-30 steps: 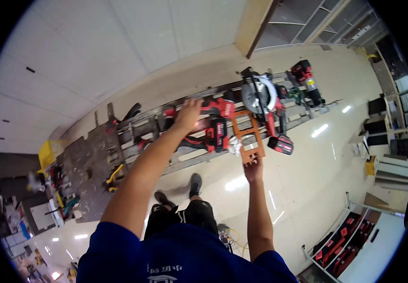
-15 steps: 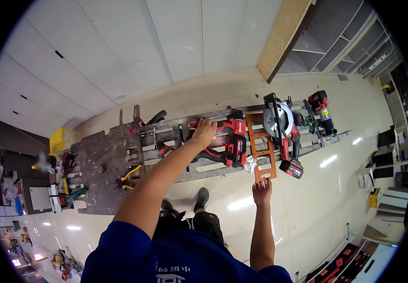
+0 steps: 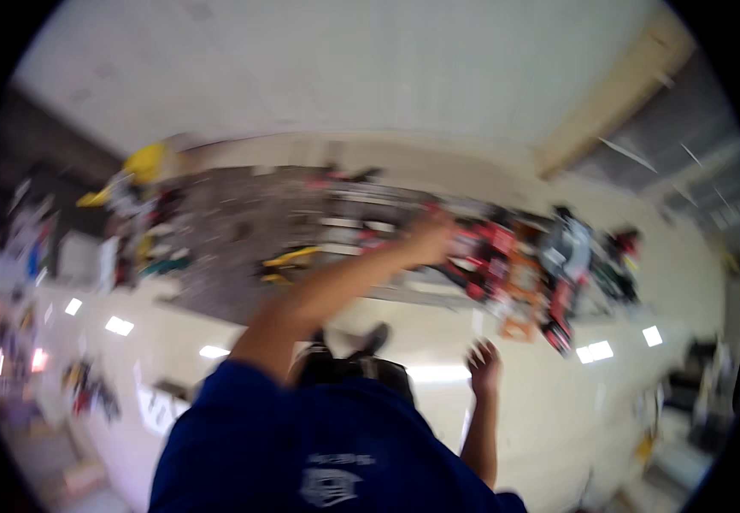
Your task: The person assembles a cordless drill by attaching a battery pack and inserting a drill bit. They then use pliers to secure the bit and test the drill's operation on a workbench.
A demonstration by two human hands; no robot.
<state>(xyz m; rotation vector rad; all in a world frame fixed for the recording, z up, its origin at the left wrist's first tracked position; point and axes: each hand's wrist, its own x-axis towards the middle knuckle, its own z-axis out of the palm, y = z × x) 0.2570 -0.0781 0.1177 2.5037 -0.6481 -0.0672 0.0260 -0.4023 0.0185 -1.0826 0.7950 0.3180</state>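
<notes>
The whole view is smeared by motion. My left hand [image 3: 431, 237] reaches over the bench at the near end of a red and black cordless power tool [image 3: 491, 238]; its fingers are too blurred to show a grip. A second red and black power tool [image 3: 470, 280] lies just nearer to me. My right hand [image 3: 484, 366] hangs in front of the bench, fingers loosely apart, with nothing seen in it. Beyond it lies an orange flat plate with cut-outs [image 3: 521, 278], apart from the hand. A circular saw [image 3: 568, 248] stands right of that plate.
The slatted bench has a dark board [image 3: 233, 235] on its left part. Yellow-handled pliers [image 3: 291, 259] lie at the board's edge. A yellow object [image 3: 143, 162] stands past the left end. Another power tool [image 3: 622, 244] is at the right end. My shoes [image 3: 374, 339] are before the bench.
The view has swung, so the bench sits further right and tilts down to the right. My right hand has come away from the orange plate's near end. My left hand stays by the power tool.
</notes>
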